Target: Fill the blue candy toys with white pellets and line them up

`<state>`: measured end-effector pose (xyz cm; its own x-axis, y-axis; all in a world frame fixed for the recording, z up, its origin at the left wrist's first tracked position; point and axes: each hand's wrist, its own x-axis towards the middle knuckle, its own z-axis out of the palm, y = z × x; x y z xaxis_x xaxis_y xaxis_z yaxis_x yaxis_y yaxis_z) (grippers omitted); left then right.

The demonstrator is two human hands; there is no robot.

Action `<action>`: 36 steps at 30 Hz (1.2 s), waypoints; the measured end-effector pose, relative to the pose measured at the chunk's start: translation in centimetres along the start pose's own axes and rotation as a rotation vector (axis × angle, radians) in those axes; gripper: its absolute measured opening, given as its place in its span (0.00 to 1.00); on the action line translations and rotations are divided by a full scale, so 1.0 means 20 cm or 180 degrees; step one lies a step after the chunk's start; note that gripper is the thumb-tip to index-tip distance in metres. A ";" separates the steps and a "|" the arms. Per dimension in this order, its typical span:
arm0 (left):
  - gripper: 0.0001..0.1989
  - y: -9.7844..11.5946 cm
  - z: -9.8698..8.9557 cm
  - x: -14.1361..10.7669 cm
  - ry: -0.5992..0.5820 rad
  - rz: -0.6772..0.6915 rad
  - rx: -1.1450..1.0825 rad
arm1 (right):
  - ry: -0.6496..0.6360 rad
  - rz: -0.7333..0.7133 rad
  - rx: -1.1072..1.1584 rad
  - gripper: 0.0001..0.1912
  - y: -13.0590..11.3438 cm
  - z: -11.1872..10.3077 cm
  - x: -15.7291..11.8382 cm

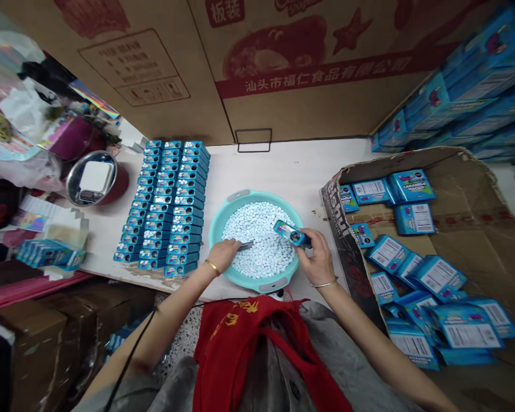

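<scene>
A turquoise basin (214, 226) full of small white candies (261, 223) stands in the middle of the table. My left hand (224, 254), with a gold bangle on its wrist, is closed at the basin's left side around a slim grey metal tool (246, 245); its tip reaches over the candies, and its exact kind is unclear. Over the basin's right part, my right hand (315, 256) grips a small blue candy box (288, 233) by its right end. A dark round opening shows on the box's upper face.
Left of the basin stand three rows of blue boxes (184, 209), several with white candies on top. To the right is an open carton (476, 212) holding loose blue boxes. A large cardboard box (300, 117) rises behind. A metal bowl (92, 177) sits far left.
</scene>
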<state>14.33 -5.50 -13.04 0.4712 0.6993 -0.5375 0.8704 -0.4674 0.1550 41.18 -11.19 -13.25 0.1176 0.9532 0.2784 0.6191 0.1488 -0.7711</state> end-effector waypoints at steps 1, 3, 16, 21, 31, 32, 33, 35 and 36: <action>0.11 0.02 0.06 0.05 0.0002 0.0089 -0.0268 | 0.0020 0.0049 0.0013 0.17 0.00 -0.01 0.00; 0.13 0.09 0.14 0.14 0.0093 0.0242 -0.0754 | 0.0089 0.0141 0.0043 0.16 0.00 -0.04 0.01; 0.14 0.00 -0.12 -0.04 0.0713 0.1111 -0.1866 | 0.0114 0.0185 -0.0025 0.15 -0.03 -0.05 0.03; 0.12 0.06 -0.44 -0.17 0.0615 0.1105 -0.1092 | -0.0174 -0.0322 -0.0202 0.18 -0.04 0.03 0.02; 0.11 0.45 -0.76 -0.25 0.0146 0.0286 0.0627 | -0.0270 -0.0568 -0.0125 0.20 -0.08 0.14 -0.01; 0.11 0.46 -0.76 -0.25 0.0137 0.0303 0.0669 | -0.0258 -0.0535 -0.0107 0.20 -0.08 0.14 -0.01; 0.10 0.46 -0.76 -0.25 0.0154 0.0343 0.0698 | -0.0250 -0.0496 -0.0095 0.21 -0.08 0.15 -0.01; 0.09 0.40 -0.74 -0.25 0.0302 0.0384 0.0658 | -0.0217 -0.0403 -0.0056 0.21 -0.07 0.15 -0.01; 0.09 0.34 -0.71 -0.24 0.0413 0.0360 0.0577 | -0.0188 -0.0354 -0.0028 0.21 -0.06 0.15 -0.01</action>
<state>20.06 -4.34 2.46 0.5889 0.6951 -0.4125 0.7766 -0.6279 0.0506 38.07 -10.69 -14.11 0.0021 0.9449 0.3274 0.6326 0.2523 -0.7323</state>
